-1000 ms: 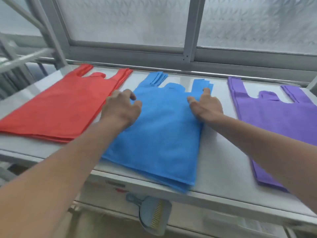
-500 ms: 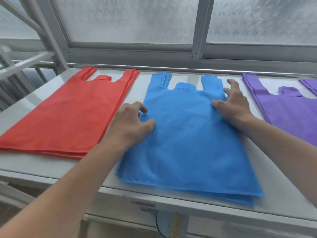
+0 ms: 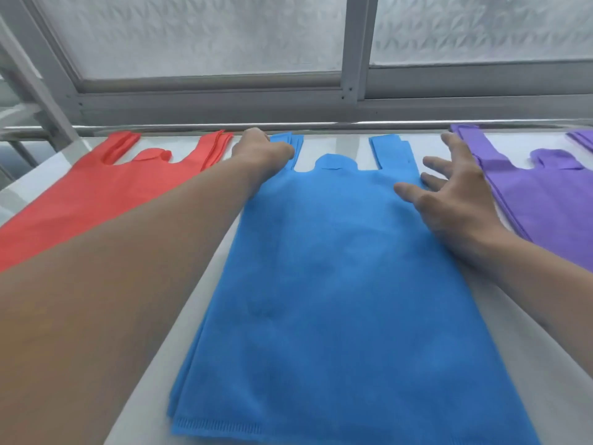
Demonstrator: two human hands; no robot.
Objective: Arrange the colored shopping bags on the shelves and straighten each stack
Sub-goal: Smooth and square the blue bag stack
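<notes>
Three flat stacks of bags lie side by side on the white shelf, handles toward the window. The blue stack is in the middle, the red stack to its left, the purple stack to its right. My left hand is closed over the blue stack's left handle at the far edge. My right hand hovers with fingers spread over the blue stack's right shoulder, its fingertips near the fabric. Whether they touch it is unclear.
A grey window frame with frosted glass rises just behind the shelf. A metal rail runs along the shelf's back edge. Grey rack struts stand at the far left.
My left hand has slid from the blue stack's left side up to its left handle and closed on it. My right hand lifted and spread. The view moved closer.
</notes>
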